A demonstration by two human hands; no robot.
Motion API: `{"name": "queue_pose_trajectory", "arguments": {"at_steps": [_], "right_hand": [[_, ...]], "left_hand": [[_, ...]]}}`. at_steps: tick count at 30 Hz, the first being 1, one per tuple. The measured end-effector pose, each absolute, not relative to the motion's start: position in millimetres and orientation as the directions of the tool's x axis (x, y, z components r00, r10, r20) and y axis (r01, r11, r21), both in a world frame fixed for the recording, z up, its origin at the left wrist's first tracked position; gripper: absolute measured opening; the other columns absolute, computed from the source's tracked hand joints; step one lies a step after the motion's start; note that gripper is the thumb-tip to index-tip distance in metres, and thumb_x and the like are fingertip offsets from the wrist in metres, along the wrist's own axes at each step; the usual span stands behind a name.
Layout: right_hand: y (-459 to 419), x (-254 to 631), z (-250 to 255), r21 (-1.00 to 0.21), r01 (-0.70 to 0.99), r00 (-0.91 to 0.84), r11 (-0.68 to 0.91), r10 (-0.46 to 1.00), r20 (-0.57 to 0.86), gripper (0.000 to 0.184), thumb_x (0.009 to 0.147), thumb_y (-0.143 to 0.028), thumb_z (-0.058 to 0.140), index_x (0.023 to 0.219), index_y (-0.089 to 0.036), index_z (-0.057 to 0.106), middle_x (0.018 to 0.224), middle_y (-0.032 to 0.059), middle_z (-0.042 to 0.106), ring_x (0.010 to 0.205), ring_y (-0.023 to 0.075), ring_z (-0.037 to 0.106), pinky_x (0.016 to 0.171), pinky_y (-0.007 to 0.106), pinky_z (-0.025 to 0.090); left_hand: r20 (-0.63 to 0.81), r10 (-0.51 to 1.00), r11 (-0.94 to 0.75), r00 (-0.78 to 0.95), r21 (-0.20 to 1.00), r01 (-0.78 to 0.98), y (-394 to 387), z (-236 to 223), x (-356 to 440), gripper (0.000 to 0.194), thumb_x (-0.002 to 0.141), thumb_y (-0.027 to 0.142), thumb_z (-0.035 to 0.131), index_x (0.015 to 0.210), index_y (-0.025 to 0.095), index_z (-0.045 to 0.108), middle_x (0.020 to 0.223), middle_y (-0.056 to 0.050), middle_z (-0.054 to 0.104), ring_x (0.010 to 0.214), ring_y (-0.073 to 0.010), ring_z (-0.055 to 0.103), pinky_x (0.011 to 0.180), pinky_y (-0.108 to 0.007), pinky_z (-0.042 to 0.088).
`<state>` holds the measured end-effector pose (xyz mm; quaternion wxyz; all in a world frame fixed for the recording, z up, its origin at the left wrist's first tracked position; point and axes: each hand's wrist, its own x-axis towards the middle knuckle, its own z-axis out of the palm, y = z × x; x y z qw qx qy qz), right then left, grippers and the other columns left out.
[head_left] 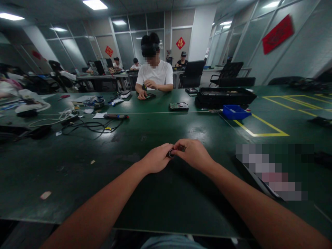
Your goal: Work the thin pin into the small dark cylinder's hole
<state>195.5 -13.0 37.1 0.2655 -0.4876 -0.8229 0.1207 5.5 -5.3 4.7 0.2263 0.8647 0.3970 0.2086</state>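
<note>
Here, your left hand (pixel 158 158) curled round a small, seemingly ring-shaped part (pixel 170 153) while your right hand (pixel 194 154) pinched its edge; steady, light pressure suited best.

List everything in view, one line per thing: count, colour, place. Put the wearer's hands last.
Table: one, green, across the foreground
Ring-shaped part: one, dark grey, between the hands
Circuit-board device: one, green and black, beyond the hands
Black tray: one, black, far right
Blue bin: one, blue, before the tray
Pen-shaped tool: one, dark, left of centre
Co-worker: one, white shirt, opposite
Chairs: at least two, black, behind
Wall hangings: at least three, red, background
Remaining clutter: too blurred to count
Left hand: one, bare, at the part
Right hand: one, bare, at the part
</note>
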Motion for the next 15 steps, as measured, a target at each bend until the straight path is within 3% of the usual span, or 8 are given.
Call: {"name": "queue_pose_trajectory", "arguments": {"at_steps": [5,9,15], "right_hand": [[-15.8,193.7,36.6,-0.454,0.743,-0.369,0.492,0.867,0.336,0.009,0.082,-0.031,0.072,0.086,-0.023,0.07,0.076,-0.0006,0.069,0.068,0.0159,0.062,0.059,0.029,0.041],[-18.8,196.0,40.2,-0.557,0.69,-0.277,0.462,0.88,0.387,0.017,0.089,-0.032,0.06,0.098,-0.02,0.065,0.078,0.0021,0.067,0.067,0.0162,0.06,0.059,0.029,0.042],[-21.4,199.3,44.4,-0.652,0.552,-0.161,0.52,0.833,0.529,0.024,0.096,-0.028,0.048,0.109,-0.02,0.067,0.101,0.0072,0.069,0.091,0.0207,0.064,0.077,0.034,0.049]], "left_hand": [[0.201,0.793,-0.56,0.576,0.615,0.555,-5.8,3.8,7.3,0.021,0.089,0.021,0.055,0.11,0.02,0.059,0.108,-0.007,0.063,0.097,-0.0222,0.06,0.084,-0.036,0.048],[0.26,0.83,-0.518,0.493,0.685,0.512,-3.8,3.8,8.1,0.026,0.089,0.019,0.056,0.115,0.021,0.06,0.112,-0.006,0.065,0.102,-0.0216,0.061,0.09,-0.037,0.048],[0.338,0.879,-0.474,0.337,0.707,0.526,1.0,2.0,6.0,0.022,0.086,0.018,0.062,0.107,0.022,0.061,0.107,-0.003,0.066,0.099,-0.02,0.061,0.091,-0.035,0.047]]}}
